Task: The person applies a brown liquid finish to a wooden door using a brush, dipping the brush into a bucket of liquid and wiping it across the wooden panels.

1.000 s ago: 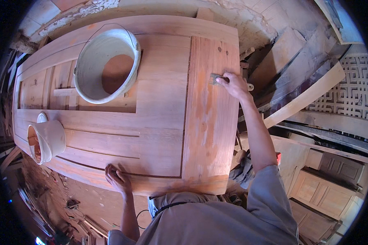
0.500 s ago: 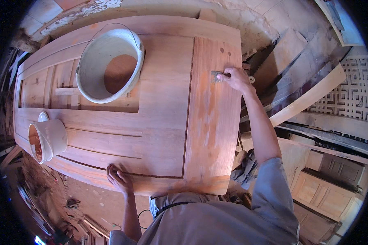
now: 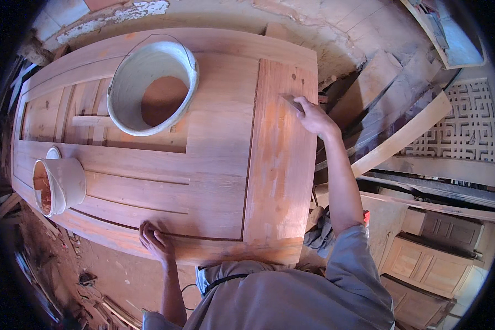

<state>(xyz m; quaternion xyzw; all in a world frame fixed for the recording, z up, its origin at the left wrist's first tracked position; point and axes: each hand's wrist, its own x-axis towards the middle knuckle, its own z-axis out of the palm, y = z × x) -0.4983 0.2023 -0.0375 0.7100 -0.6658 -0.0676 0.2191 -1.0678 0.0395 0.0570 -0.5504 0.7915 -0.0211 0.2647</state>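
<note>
A panelled wooden door [image 3: 220, 159] lies flat in front of me. My right hand [image 3: 312, 116] reaches to its far right stile and presses a small flat piece [image 3: 292, 103], perhaps a scraper or sanding pad, onto the reddish smeared wood. My left hand [image 3: 155, 241] rests flat, fingers spread, on the near edge of the door. A big whitish bucket [image 3: 151, 88] with reddish-brown paste inside stands on the door's upper panels. A smaller pale tub [image 3: 58, 186] with the same reddish stuff sits at the door's left end.
Long wooden planks and beams [image 3: 401, 137] lean to the right of the door, beside a lattice panel [image 3: 462, 132]. Cabinet doors [image 3: 429, 258] lie at lower right. A grey rag [image 3: 320, 234] hangs by my right elbow. Wood scraps litter the floor at lower left.
My right hand has slid slightly along the right stile of the door with the small piece under it. My left hand stays on the near edge.
</note>
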